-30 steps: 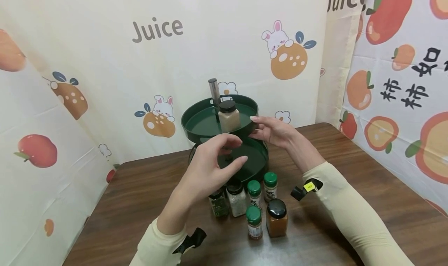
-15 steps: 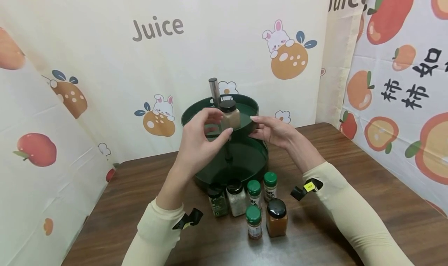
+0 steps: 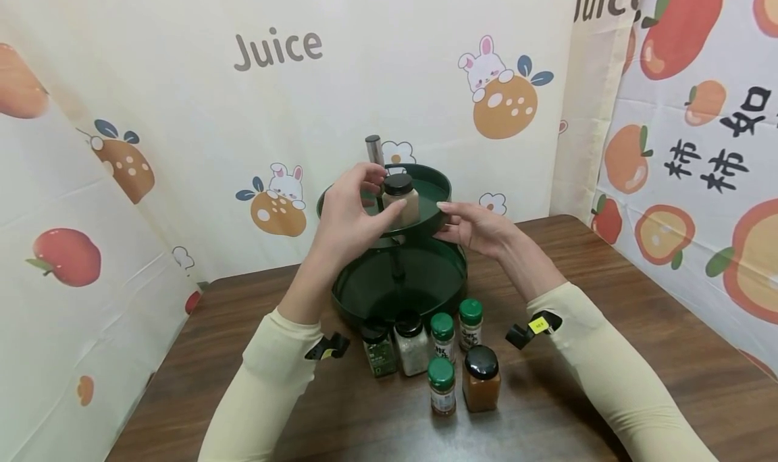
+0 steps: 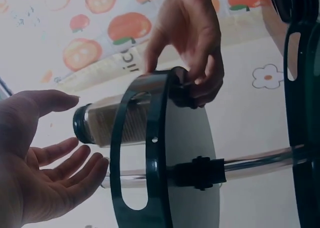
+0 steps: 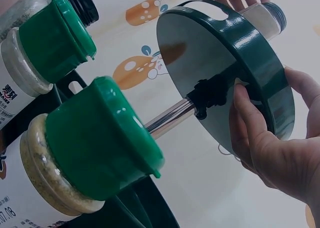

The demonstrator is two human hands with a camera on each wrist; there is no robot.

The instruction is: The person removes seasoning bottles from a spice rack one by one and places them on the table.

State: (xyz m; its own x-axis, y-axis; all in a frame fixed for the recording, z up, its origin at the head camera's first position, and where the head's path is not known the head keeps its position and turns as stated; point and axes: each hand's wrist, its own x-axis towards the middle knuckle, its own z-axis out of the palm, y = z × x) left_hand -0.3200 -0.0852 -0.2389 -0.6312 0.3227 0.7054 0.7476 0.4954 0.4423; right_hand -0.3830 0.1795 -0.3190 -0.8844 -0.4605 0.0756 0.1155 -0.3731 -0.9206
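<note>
A two-tier dark green round rack stands on the table; its upper tray (image 3: 428, 185) holds a square spice jar (image 3: 404, 207) with a black lid and beige powder. My left hand (image 3: 352, 209) is at the jar's left side, thumb and fingers spread around it. The left wrist view shows a gap between these fingers (image 4: 70, 160) and the jar (image 4: 107, 120). My right hand (image 3: 477, 227) grips the upper tray's right edge, thumb at the outer rim and fingers beneath, as the right wrist view shows the tray's underside (image 5: 200, 53). Below, the lower tray (image 3: 365, 293) shows a bare floor.
In front of the rack stand several spice jars: a black-lidded jar of green herbs (image 3: 379, 357), a black-lidded pale one (image 3: 413, 350), green-capped shakers (image 3: 442, 398) and a black-lidded orange-brown jar (image 3: 482, 388). A metal post (image 3: 375, 151) rises from the rack. Printed curtains hang behind.
My left hand has moved up and away from me, from above the lower tray to beside the beige jar on the upper tray. My right hand stays at the tray's edge.
</note>
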